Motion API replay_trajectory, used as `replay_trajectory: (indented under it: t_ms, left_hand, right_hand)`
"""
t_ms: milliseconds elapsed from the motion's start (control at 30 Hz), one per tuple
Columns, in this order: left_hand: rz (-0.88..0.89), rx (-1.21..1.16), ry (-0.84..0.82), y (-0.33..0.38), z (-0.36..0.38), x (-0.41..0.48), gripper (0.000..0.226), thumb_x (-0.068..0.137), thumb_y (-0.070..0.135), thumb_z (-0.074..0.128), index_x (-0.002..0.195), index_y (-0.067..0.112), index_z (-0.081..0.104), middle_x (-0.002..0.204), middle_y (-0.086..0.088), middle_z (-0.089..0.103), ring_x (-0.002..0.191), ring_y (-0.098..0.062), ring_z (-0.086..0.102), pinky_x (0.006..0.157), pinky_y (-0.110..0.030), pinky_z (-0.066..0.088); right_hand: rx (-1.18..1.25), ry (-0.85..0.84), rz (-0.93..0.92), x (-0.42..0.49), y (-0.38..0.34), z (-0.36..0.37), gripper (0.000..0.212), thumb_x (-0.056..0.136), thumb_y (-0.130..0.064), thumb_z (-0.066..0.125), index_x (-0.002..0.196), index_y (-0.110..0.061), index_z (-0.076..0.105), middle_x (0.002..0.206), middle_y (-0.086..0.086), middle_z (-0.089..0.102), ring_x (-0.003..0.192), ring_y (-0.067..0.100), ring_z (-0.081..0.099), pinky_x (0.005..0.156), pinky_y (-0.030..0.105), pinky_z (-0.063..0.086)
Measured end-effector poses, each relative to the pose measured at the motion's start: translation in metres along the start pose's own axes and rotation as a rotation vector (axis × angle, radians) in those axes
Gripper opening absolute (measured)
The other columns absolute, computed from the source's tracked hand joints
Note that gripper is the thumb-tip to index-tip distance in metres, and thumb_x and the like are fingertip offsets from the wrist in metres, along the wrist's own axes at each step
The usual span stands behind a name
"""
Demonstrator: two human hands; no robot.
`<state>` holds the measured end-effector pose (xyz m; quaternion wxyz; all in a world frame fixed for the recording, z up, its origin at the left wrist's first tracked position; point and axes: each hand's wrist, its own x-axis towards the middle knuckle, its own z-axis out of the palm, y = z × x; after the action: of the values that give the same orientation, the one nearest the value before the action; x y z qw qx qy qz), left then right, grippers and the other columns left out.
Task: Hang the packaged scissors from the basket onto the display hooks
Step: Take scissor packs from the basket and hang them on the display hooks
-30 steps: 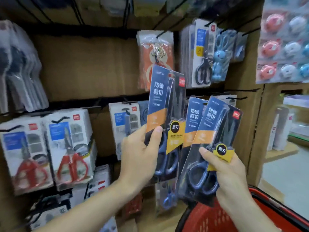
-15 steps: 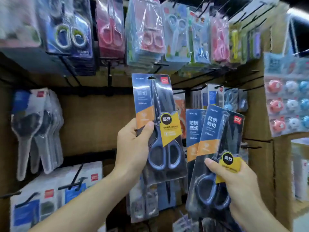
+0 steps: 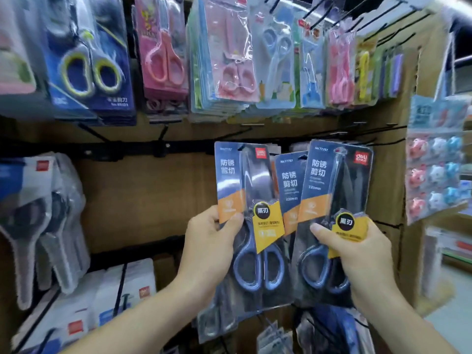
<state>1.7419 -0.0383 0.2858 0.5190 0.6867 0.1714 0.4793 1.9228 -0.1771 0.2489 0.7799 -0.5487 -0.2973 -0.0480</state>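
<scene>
My left hand (image 3: pixel 209 244) grips one packaged pair of blue-handled scissors (image 3: pixel 245 190) by its left edge, thumb on the front of the card. My right hand (image 3: pixel 357 251) holds a stack of the same dark blue and orange scissors packs (image 3: pixel 332 185), at least two, thumb across the front one. Both packs are raised upright in front of the brown pegboard wall (image 3: pixel 143 195), their tops level with a black rail of display hooks (image 3: pixel 158 146). Whether either pack's hang hole is on a hook, I cannot tell. The basket is out of view.
Packs of coloured scissors (image 3: pixel 229 60) hang in a crowded row above. At the left hang clear blister packs (image 3: pixel 46 226), with white boxed packs (image 3: pixel 112 302) below them. A card of small round items (image 3: pixel 434 175) hangs at the right. More packs hang under my hands.
The view has tilted upward, so the red basket has left the frame and the top row has come in. Both hands have risen with their packs toward the hook rail.
</scene>
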Motion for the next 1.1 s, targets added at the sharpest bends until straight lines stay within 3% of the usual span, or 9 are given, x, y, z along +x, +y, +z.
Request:
replay_trajectory:
  t_ms: [100, 200, 267, 467, 567, 700, 767, 867, 1100]
  left_hand:
    - [0.007, 0.016, -0.005, -0.002, -0.005, 0.002, 0.035, 0.095, 0.038, 0.065, 0.092, 0.004, 0.068, 0.097, -0.028, 0.071, 0.083, -0.04, 0.069, 0.088, -0.066, 0.053]
    - [-0.046, 0.04, -0.045, -0.003, -0.006, 0.01, 0.031, 0.091, 0.037, 0.062, 0.095, 0.008, 0.07, 0.1, -0.029, 0.07, 0.076, -0.035, 0.064, 0.074, -0.05, 0.052]
    - [-0.106, 0.073, -0.055, -0.006, -0.006, 0.018, 0.027, 0.091, 0.035, 0.062, 0.094, 0.01, 0.071, 0.097, -0.023, 0.073, 0.077, -0.024, 0.062, 0.074, -0.04, 0.045]
    - [-0.235, 0.209, -0.129, -0.001, -0.017, 0.054, 0.026, 0.077, 0.031, 0.068, 0.077, 0.006, 0.063, 0.079, -0.015, 0.071, 0.077, -0.034, 0.068, 0.069, -0.041, 0.051]
    - [-0.234, 0.258, -0.163, 0.008, -0.02, 0.067, 0.016, 0.089, 0.017, 0.074, 0.08, 0.009, 0.063, 0.092, -0.016, 0.076, 0.085, -0.031, 0.075, 0.074, -0.051, 0.065]
    - [-0.276, 0.237, -0.214, 0.011, -0.022, 0.077, 0.015, 0.094, 0.011, 0.072, 0.099, -0.001, 0.065, 0.103, -0.016, 0.075, 0.083, -0.027, 0.076, 0.057, -0.035, 0.062]
    - [-0.293, 0.159, -0.222, 0.012, -0.021, 0.08, 0.02, 0.096, 0.009, 0.07, 0.108, -0.006, 0.063, 0.104, -0.017, 0.075, 0.085, -0.027, 0.077, 0.06, -0.036, 0.064]
    - [-0.257, 0.148, -0.163, 0.008, -0.019, 0.086, 0.007, 0.098, 0.008, 0.067, 0.095, 0.003, 0.063, 0.1, -0.012, 0.073, 0.083, -0.021, 0.075, 0.053, -0.029, 0.06]
    - [-0.27, 0.173, -0.093, -0.014, -0.023, 0.1, 0.008, 0.099, 0.009, 0.064, 0.092, 0.013, 0.065, 0.104, -0.01, 0.073, 0.095, -0.027, 0.073, 0.064, -0.037, 0.063]
  right_hand:
    - [-0.115, 0.02, -0.085, 0.001, -0.012, -0.005, 0.042, 0.067, -0.017, 0.095, 0.076, -0.011, 0.055, 0.058, -0.012, 0.061, 0.053, 0.006, 0.052, 0.056, 0.021, 0.048]
    - [-0.181, 0.016, -0.124, -0.003, -0.021, -0.003, 0.042, 0.067, -0.017, 0.096, 0.075, -0.012, 0.055, 0.06, -0.012, 0.063, 0.051, 0.003, 0.051, 0.051, 0.014, 0.044]
    - [-0.22, 0.003, -0.127, -0.011, -0.024, -0.001, 0.043, 0.067, -0.017, 0.096, 0.074, -0.012, 0.054, 0.061, -0.01, 0.064, 0.052, 0.003, 0.052, 0.051, 0.014, 0.044]
    - [-0.272, -0.09, -0.055, -0.029, -0.027, 0.013, 0.043, 0.067, -0.017, 0.096, 0.08, -0.001, 0.058, 0.071, 0.004, 0.068, 0.058, 0.011, 0.055, 0.06, 0.028, 0.049]
    - [-0.242, -0.084, -0.003, -0.026, -0.032, 0.023, 0.042, 0.068, -0.018, 0.096, 0.084, -0.001, 0.061, 0.075, 0.007, 0.071, 0.064, 0.016, 0.059, 0.068, 0.039, 0.052]
    - [-0.274, -0.063, 0.004, -0.024, -0.032, 0.032, 0.038, 0.069, -0.022, 0.096, 0.085, -0.009, 0.064, 0.076, -0.002, 0.073, 0.072, 0.024, 0.068, 0.071, 0.041, 0.056]
    - [-0.256, 0.001, -0.001, -0.024, -0.034, 0.035, 0.038, 0.068, -0.022, 0.096, 0.087, -0.011, 0.065, 0.077, 0.0, 0.074, 0.073, 0.021, 0.07, 0.069, 0.039, 0.056]
    - [-0.23, 0.07, -0.009, -0.022, -0.038, 0.035, 0.037, 0.068, -0.019, 0.096, 0.084, -0.012, 0.064, 0.077, -0.001, 0.073, 0.068, 0.013, 0.065, 0.066, 0.032, 0.051]
    - [-0.248, 0.05, 0.0, -0.023, -0.042, 0.03, 0.034, 0.07, -0.015, 0.095, 0.085, -0.013, 0.064, 0.08, -0.001, 0.073, 0.068, 0.006, 0.067, 0.064, 0.025, 0.049]
